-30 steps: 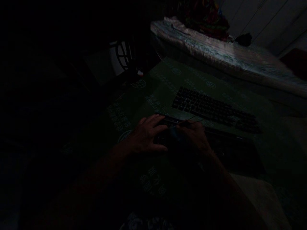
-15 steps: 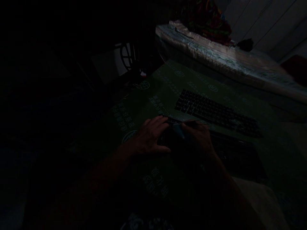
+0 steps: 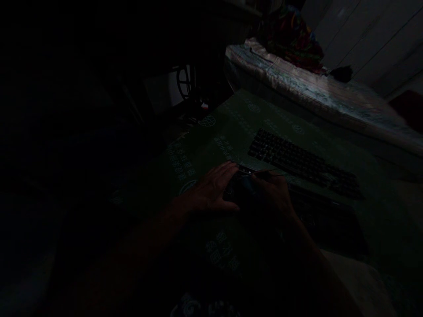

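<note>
At the near edge of the keyboard, both hands met over a small dark object lying on the bench. The left hand lay with fingers stretched forward and thumb along the near side, its fingertips touching the object's left end; whether that grip was closed on it could not be told in the gloom. The right hand was curled, its grip pinching a thin tool whose tip pointed left toward the object. What the object was could not be made out.

Under the hands, the bench was covered by a green printed sheet with pale writing and round globe marks. The black keyboard sat slanted on it, just beyond the hands, running away to the right. Farther back stood a long surface under a shiny, crinkled cover, with a heap of red patterned cloth on its far end. Pale panelled walls rose behind it. To the left, a dark round wire frame stood before something pale. Everything else in the room was too dark to read.
</note>
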Demonstrator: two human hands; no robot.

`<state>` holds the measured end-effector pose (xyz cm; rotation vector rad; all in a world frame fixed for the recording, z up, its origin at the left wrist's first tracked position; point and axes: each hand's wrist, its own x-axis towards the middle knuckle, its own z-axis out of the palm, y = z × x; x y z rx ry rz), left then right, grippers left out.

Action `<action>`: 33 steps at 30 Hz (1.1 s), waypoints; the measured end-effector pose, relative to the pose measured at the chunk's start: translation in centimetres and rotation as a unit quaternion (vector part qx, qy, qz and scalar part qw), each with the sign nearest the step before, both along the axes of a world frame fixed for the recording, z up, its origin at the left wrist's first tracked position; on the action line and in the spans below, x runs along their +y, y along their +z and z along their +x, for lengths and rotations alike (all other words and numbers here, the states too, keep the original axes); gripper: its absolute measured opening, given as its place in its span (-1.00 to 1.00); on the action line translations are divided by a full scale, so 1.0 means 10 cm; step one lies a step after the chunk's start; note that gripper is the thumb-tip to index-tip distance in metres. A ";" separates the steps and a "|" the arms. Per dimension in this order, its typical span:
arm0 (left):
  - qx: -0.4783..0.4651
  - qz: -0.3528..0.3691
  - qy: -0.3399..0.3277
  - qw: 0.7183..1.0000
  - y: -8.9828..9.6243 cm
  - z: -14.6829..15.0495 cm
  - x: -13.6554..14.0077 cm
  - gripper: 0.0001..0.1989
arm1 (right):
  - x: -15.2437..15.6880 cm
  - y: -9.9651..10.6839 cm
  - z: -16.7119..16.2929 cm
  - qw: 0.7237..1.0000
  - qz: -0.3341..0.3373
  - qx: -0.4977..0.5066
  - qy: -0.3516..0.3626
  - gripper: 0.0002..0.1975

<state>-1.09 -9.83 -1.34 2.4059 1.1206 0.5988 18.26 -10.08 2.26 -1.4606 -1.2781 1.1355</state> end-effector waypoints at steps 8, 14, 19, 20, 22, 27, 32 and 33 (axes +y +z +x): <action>0.002 -0.022 0.021 1.000 0.00 -0.04 -0.01 0.04 | -0.02 0.02 -0.02 0.999 -0.031 -0.002 0.015 -0.80; -0.003 -0.049 0.021 0.999 0.02 -0.07 -0.02 0.03 | 0.02 -0.03 -0.09 0.999 0.031 -0.034 0.014 -0.78; -0.018 -0.039 0.021 0.999 0.01 -0.05 -0.03 0.03 | 0.03 -0.03 -0.12 0.999 0.016 -0.030 0.029 -0.81; -0.018 -0.039 0.022 0.999 0.02 -0.05 -0.04 0.03 | 0.03 -0.02 -0.13 0.999 0.016 -0.028 0.027 -0.81; -0.016 -0.040 0.024 0.999 0.02 -0.06 -0.04 0.03 | 0.03 0.00 -0.14 0.999 0.015 -0.025 0.018 -0.82; -0.015 -0.040 0.025 0.999 0.01 -0.06 -0.04 0.03 | 0.03 -0.04 -0.15 1.000 0.014 -0.008 0.018 -0.80; -0.023 -0.029 0.023 0.999 -0.01 -0.06 -0.03 0.00 | 0.03 -0.06 -0.17 0.999 -0.018 0.014 0.025 -0.78; -0.022 -0.028 0.024 0.999 -0.01 -0.06 -0.03 0.00 | 0.02 -0.05 -0.18 0.999 -0.024 0.016 0.029 -0.78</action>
